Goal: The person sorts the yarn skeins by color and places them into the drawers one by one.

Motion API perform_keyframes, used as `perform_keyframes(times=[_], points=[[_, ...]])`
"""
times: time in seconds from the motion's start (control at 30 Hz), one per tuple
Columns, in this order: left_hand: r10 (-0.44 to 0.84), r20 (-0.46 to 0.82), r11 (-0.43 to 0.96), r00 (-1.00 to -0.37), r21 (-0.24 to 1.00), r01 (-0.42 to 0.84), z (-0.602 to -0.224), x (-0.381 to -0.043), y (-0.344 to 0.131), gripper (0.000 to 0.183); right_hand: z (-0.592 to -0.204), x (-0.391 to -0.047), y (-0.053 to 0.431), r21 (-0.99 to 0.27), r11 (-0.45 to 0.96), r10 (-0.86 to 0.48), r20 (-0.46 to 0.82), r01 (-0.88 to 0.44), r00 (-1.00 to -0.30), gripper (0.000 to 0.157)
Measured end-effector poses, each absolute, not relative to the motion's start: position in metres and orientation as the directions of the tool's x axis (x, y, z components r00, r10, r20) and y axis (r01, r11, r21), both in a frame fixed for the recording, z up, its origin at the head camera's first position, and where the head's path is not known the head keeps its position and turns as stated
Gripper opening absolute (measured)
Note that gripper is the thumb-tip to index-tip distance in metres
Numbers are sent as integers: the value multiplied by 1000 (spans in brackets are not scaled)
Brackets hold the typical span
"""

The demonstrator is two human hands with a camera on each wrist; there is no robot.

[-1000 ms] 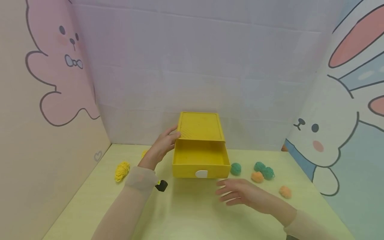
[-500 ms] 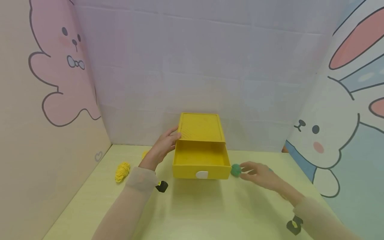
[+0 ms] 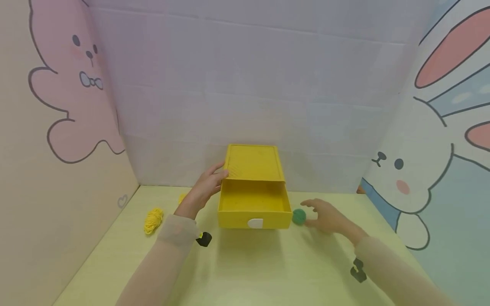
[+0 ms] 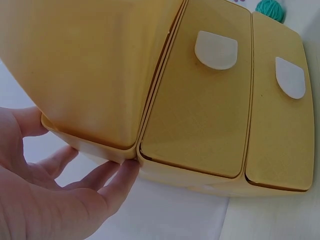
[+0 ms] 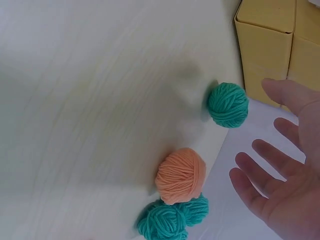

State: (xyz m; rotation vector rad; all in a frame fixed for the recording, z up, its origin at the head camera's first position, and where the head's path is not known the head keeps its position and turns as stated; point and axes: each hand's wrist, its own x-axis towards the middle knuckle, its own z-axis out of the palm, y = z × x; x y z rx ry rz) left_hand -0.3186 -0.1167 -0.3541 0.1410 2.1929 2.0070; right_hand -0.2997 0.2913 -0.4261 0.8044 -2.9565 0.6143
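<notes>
A yellow drawer unit [image 3: 252, 162] stands against the back wall with its top drawer [image 3: 231, 220] pulled out. My left hand [image 3: 204, 187] rests on the unit's left side, thumb near the top edge; in the left wrist view its fingers [image 4: 122, 182] touch the side wall, and the two lower drawers [image 4: 197, 115] are closed. Just right of the unit lies a green yarn ball [image 3: 299, 216]. Beside it is my right hand [image 3: 330, 216], fingers spread and holding nothing. From the right wrist, the hand [image 5: 292, 185] shows a gap to the green ball [image 5: 228, 105].
An orange yarn ball [image 5: 181, 176] and two more green balls [image 5: 165, 221] lie farther right, hidden behind the right hand in the head view. Yellow yarn [image 3: 153, 220] lies on the left of the table, with another yellow bit [image 3: 182, 198] partly behind the left hand.
My right hand has moved from before the drawer to the right and back, beside the green ball, its fingers now spread wider. The left hand stays on the unit.
</notes>
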Motion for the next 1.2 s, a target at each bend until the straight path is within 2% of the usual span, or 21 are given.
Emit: perform_keyframes(times=[0.37, 0.77, 1.2], points=[[177, -35, 101, -984, 995, -17, -356, -318, -120, 62, -443, -319, 285, -390, 796, -454, 123, -463, -883, 63], [184, -31, 91, -982, 996, -14, -357, -318, -120, 61, -455, -323, 274, -401, 827, -396, 86, -395, -914, 60], [183, -19, 101, -983, 995, -1, -356, -317, -119, 60, -464, -326, 271, -356, 832, -397, 156, -426, -905, 46]])
